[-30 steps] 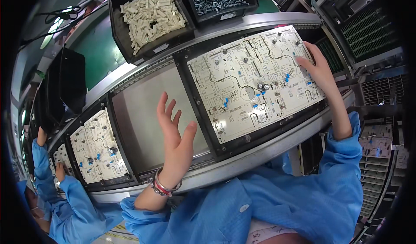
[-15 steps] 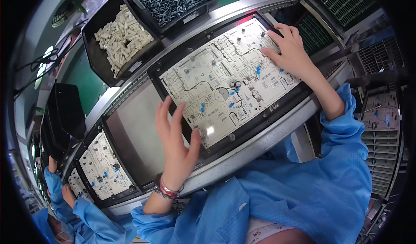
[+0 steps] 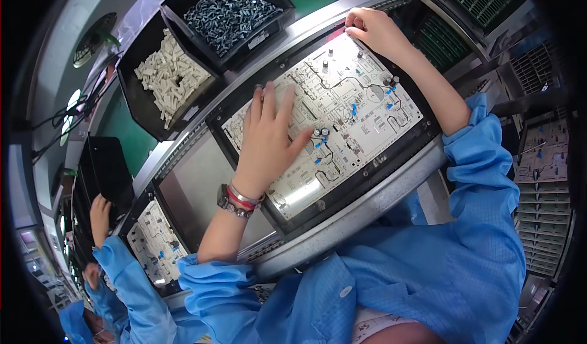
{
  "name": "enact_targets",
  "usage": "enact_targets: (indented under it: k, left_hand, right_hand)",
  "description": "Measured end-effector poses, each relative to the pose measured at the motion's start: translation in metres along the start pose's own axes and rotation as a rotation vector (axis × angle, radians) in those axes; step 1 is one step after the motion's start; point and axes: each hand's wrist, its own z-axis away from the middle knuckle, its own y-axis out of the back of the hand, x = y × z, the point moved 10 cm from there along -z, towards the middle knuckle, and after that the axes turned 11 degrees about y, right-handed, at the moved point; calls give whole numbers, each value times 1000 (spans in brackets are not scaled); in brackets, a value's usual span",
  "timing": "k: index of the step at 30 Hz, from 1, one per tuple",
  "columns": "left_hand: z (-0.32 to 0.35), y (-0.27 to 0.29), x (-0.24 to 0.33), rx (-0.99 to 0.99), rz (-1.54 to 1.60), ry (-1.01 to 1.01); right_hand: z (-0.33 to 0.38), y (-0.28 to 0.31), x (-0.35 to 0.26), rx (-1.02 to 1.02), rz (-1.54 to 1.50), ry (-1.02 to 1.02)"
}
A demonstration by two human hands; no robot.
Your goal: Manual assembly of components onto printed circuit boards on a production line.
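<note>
A white printed circuit board point(image 3: 367, 124) with small black and blue components lies in a black carrier frame point(image 3: 345, 190) on the conveyor in front of me. My left hand point(image 3: 269, 139) is over the board's left part, fingers spread and stretched out, with nothing visible in it. At the far edge of the frame, near its top corner, my right hand point(image 3: 376, 31) has its fingers curled and thumb pressed toward the index finger. Whatever those fingertips hold, if anything, is too small to make out.
Beyond the conveyor stand a black bin with white connectors point(image 3: 174, 78) and another with dark blue-grey parts point(image 3: 232, 17). Further left lies another framed board point(image 3: 153, 240), near a co-worker's raised hand point(image 3: 99, 219). Racks holding boards point(image 3: 541, 222) stand at the right.
My left hand has moved from the board's left edge to over its surface. My right hand has gone from the right end to the far corner, its fingers curling in. A co-worker's hand has risen.
</note>
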Motion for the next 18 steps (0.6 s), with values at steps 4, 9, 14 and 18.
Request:
enact_targets:
  k: [4,9,14,18]
  left_hand:
    - [-5,-4,-3,-19,-36,7]
    - [-9,-3,-1,-45,-30,-14]
    - [-10,-1,-1,-99,-20,-23]
    - [-25,10,6,-60,9,-16]
  right_hand:
    - [1,5,-7,114,39,166]
    - [-2,1,2,64,26,154]
    - [0,2,2,79,63,124]
    - [-3,-7,-6,-77,184,173]
